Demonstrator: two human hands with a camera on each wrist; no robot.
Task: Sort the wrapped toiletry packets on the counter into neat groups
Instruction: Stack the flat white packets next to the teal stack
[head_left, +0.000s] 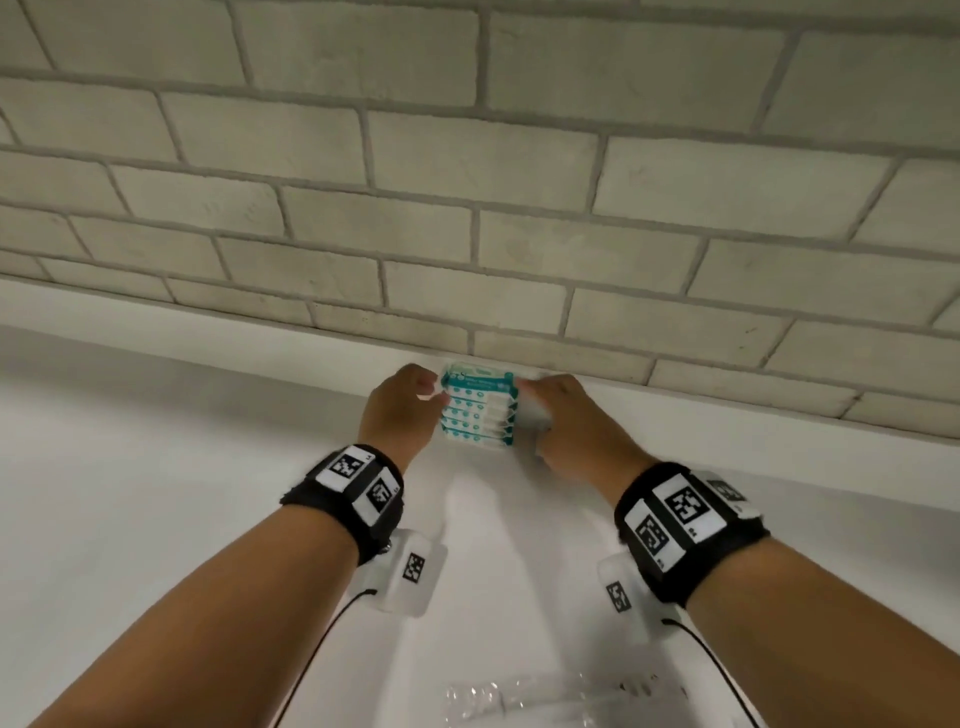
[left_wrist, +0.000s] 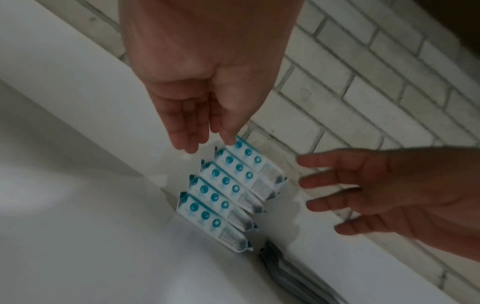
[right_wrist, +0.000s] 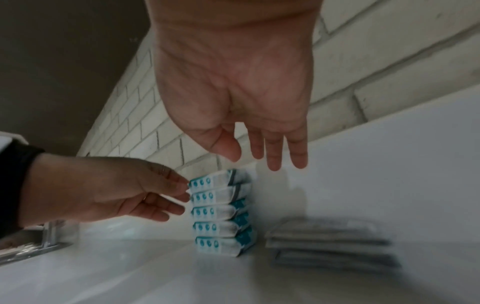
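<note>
Several white-and-teal wrapped packets lie side by side in a tight row at the back of the white counter, against the brick wall. My left hand is at the row's left ends with relaxed fingers; in the right wrist view its fingertips touch the far packets. My right hand hovers at the right ends, fingers spread and straight, holding nothing and not touching the packets. A flat pile of grey packets lies just right of the teal row.
The brick wall rises directly behind the packets. A crumpled clear plastic bag lies at the counter's near edge. A metal fitting shows to the left in the right wrist view.
</note>
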